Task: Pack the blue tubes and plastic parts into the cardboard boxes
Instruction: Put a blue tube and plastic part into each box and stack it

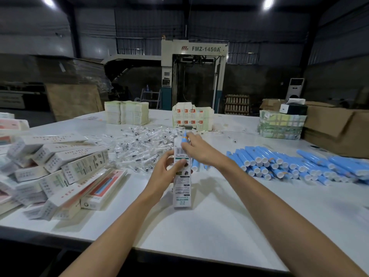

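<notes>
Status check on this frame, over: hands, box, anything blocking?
Left hand grips narrow white printed cardboard box. Right hand pinches blue plastic tube at the box's top, tip sticking out. No obstruction seen.

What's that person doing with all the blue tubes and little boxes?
A person is packing at a white table. The left hand grips a narrow cardboard box held upright, and the right hand pinches a blue tube at the box's top end, its tip sticking out. A heap of blue tubes lies on the right, clear plastic parts are scattered in the middle, and a pile of boxes sits on the left.
</notes>
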